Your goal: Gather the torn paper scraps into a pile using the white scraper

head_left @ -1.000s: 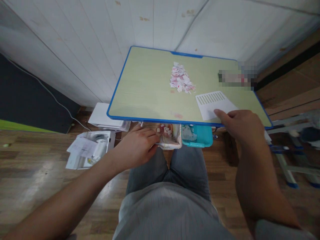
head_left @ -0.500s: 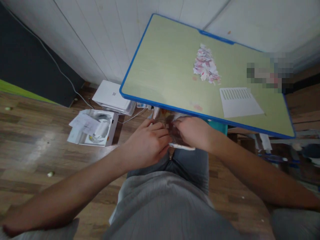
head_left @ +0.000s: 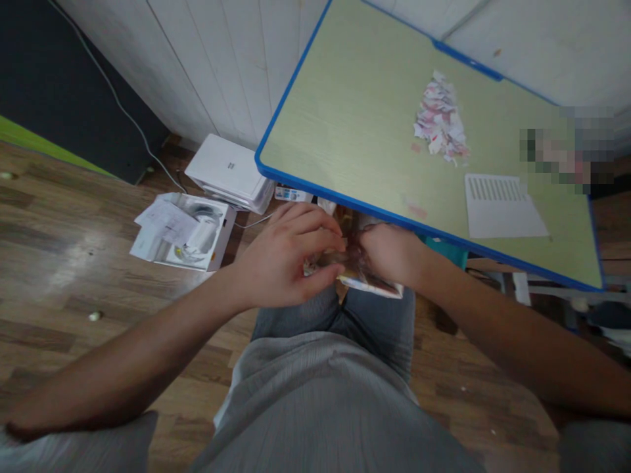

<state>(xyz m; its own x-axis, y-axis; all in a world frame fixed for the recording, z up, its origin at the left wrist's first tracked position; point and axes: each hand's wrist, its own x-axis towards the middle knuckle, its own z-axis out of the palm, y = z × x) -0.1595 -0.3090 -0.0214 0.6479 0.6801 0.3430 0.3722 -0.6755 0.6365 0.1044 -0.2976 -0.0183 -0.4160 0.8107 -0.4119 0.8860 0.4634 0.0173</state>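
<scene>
My left hand (head_left: 290, 256) is over the left side of a shallow open box (head_left: 372, 284) with a pale rim and brownish inside. Its thumb is spread away from its fingers, and no held thing shows between them. My right hand (head_left: 392, 253) reaches into the box from the right with curled fingers. Shiny, clear-looking material lies by its fingertips, but what they grip is hidden. The box sits above my lap, partly below the front edge of a table (head_left: 335, 118) with a blue border.
On the table lie a heap of torn pinkish-white paper (head_left: 441, 121) and a white sheet with cut slots (head_left: 505, 213). A white printer-like device (head_left: 227, 167) and an open white carton (head_left: 211, 259) stand on the floor at left. A teal bin (head_left: 446, 251) shows under the table.
My left hand has lifted and opened, its thumb now apart from the fingers. My right hand is more curled in the box. The view has shifted, so the table sits further right.
</scene>
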